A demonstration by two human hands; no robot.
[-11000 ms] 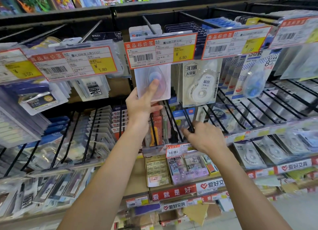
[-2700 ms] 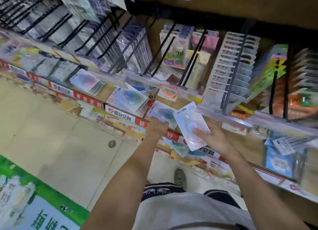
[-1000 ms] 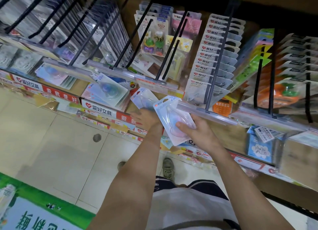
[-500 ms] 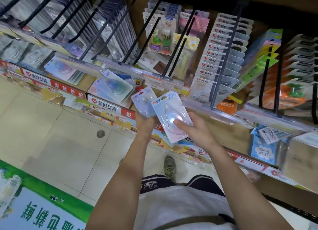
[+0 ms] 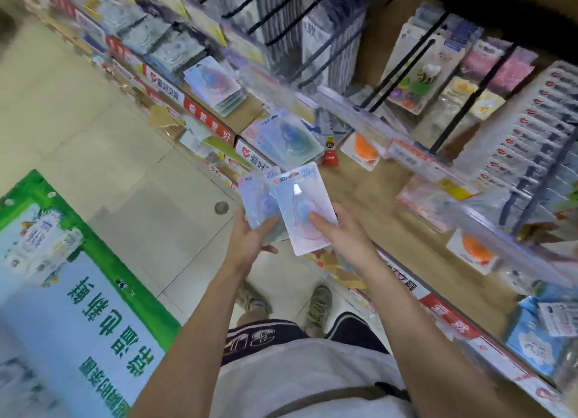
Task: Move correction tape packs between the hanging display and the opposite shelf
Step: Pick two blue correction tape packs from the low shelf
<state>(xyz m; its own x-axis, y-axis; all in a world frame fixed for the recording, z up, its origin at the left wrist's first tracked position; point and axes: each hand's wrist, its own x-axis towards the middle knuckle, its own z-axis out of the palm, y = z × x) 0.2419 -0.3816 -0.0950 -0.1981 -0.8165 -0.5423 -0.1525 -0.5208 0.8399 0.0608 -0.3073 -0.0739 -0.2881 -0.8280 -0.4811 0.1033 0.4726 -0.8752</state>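
1. Two correction tape packs were in hand: pale blue-white blister cards marked "20", each with a bluish teardrop dispenser under clear plastic.
2. The right hand [image 5: 342, 234] held the nearer pack [image 5: 301, 209], thumb pressed on its blister and fingers behind it.
3. The left hand [image 5: 250, 241] gripped the second pack [image 5: 255, 198], which was partly tucked under the first.
4. More such packs lay stacked on the shelf [image 5: 369, 186] beyond the fingers [image 5: 316, 219]; blur prevented counting them.

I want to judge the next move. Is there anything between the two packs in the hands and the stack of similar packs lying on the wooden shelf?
Nothing visible stands in the way. The left hand and right hand each hold a pack in open air, over the floor and the shelf's edge. The stack lies uncovered on the shelf; the hooks hang above it.
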